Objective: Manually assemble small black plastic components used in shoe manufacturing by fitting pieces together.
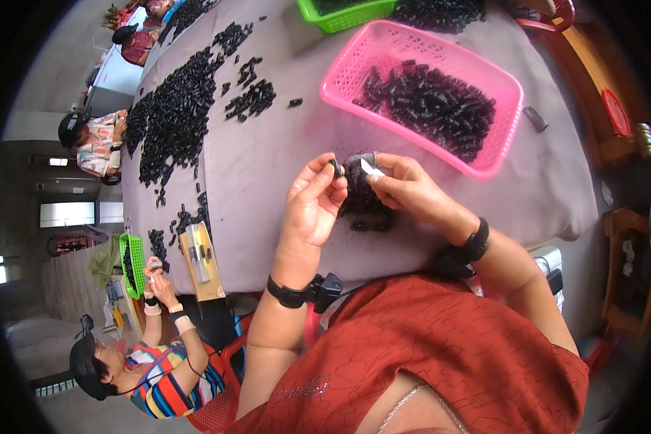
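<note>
My left hand point(312, 206) pinches a small black moulded part point(336, 168) between thumb and fingertips. Close beside it, my right hand point(412, 189) grips a small white flat piece point(371, 168) with a pointed end, possibly a blade. A grey wrap point(362, 158) shows at that hand's fingertips. The two hands nearly meet over the cloth-covered table, and whether the white piece touches the black part I cannot tell. Below them lies a heap of similar black parts point(365, 211), partly hidden by my hands. A pink basket point(363, 58) with more black parts stands just beyond my right hand.
Loose black parts point(173, 116) spread over the table's far left. A green basket point(340, 22) stands at the back. A small grey block point(535, 118) lies right of the pink basket. At left, a person in stripes point(170, 387) works near an open cardboard box point(213, 273).
</note>
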Motion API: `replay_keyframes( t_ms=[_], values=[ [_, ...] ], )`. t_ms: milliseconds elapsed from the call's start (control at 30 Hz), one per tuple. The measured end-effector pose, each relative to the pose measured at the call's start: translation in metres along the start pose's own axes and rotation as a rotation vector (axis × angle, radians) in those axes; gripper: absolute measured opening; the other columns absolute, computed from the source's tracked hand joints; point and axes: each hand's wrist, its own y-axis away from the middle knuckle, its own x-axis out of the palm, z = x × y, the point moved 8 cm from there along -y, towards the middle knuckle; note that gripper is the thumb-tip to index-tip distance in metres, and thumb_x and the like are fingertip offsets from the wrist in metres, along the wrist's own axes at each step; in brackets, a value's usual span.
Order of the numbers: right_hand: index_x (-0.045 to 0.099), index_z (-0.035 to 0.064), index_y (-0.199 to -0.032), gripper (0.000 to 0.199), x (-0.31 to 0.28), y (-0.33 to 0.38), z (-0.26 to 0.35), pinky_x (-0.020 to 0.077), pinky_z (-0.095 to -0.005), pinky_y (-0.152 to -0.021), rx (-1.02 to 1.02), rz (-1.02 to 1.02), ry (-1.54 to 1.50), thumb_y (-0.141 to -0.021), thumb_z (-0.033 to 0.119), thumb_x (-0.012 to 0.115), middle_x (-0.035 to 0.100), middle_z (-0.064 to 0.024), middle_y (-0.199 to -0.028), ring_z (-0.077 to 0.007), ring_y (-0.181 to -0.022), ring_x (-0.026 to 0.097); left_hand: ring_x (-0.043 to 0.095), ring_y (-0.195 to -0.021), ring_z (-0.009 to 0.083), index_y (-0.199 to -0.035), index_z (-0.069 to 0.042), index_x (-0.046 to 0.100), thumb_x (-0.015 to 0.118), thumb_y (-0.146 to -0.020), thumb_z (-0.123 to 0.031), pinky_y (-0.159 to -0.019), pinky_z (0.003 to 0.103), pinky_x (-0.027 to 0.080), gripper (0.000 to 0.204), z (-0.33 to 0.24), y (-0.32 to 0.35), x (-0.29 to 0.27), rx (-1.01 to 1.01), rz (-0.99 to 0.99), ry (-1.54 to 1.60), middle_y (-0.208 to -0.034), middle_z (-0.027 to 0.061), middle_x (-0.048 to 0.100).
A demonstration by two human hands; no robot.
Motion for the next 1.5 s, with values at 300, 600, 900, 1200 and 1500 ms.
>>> replay_keyframes(
  t_ms=[300, 600, 900, 1200, 1500],
  values=[
    [0.056, 0.0054, -0.106, 0.019, -0.004, 0.006, -0.011, 0.03, -0.0182, -0.046, -0.067, -0.072, -0.051, -0.094, 0.02, 0.059, 0.047, 0.0053, -0.07, -0.0025, -0.054, 0.041, 0.066, -0.098, 0.0235, -0.13, 0.0, 0.048, 0.062, -0.091, -0.009, -0.074, 0.028, 0.057, 0.042, 0.002, -0.039, 0.102, 0.031, 0.305, -0.287, -0.116, 0.0107, 0.06],
    [0.056, 0.0033, -0.124, 0.032, 0.001, 0.004, 0.003, 0.0339, -0.0182, -0.05, -0.094, -0.05, 0.088, -0.094, 0.016, 0.057, 0.048, 0.0067, -0.072, -0.0019, -0.058, 0.042, 0.065, -0.084, 0.0132, -0.121, -0.001, 0.057, 0.061, -0.093, -0.012, -0.068, 0.021, 0.052, 0.03, -0.052, 0.03, -0.017, 0.237, -0.026, -0.472, -0.106, 0.01, 0.066],
    [0.053, 0.0051, -0.127, 0.032, 0.004, 0.002, 0.01, 0.0347, -0.0185, -0.052, -0.174, -0.052, 0.18, -0.099, 0.02, 0.049, 0.053, 0.0027, -0.074, -0.0033, -0.059, 0.044, 0.057, -0.07, 0.005, -0.109, -0.002, 0.062, 0.067, -0.087, -0.01, -0.063, 0.02, 0.046, 0.024, -0.029, 0.081, -0.087, 0.166, -0.291, -0.808, -0.085, -0.0009, 0.062],
    [0.058, 0.0048, -0.12, 0.028, 0.004, 0.006, 0.002, 0.0322, -0.0174, -0.052, -0.144, -0.052, 0.19, -0.095, 0.016, 0.056, 0.051, 0.0058, -0.076, -0.0017, -0.061, 0.042, 0.061, -0.072, 0.0285, -0.093, -0.002, 0.061, 0.071, -0.078, -0.009, -0.066, 0.037, 0.05, 0.02, -0.02, 0.064, -0.047, 0.298, -0.201, -1.587, -0.085, 0.0132, 0.061],
    [0.057, 0.0027, -0.123, 0.031, 0.014, 0.01, 0.005, 0.0387, -0.018, -0.059, -0.07, 0.039, 0.288, -0.095, 0.017, 0.057, 0.053, 0.0052, -0.082, -0.0023, -0.069, 0.046, 0.062, -0.067, 0.0089, -0.101, -0.003, 0.061, 0.065, -0.088, -0.007, -0.063, 0.021, 0.053, 0.014, -0.007, 0.047, -0.041, 0.107, -0.086, -0.516, -0.085, 0.0046, 0.066]
  ],
)
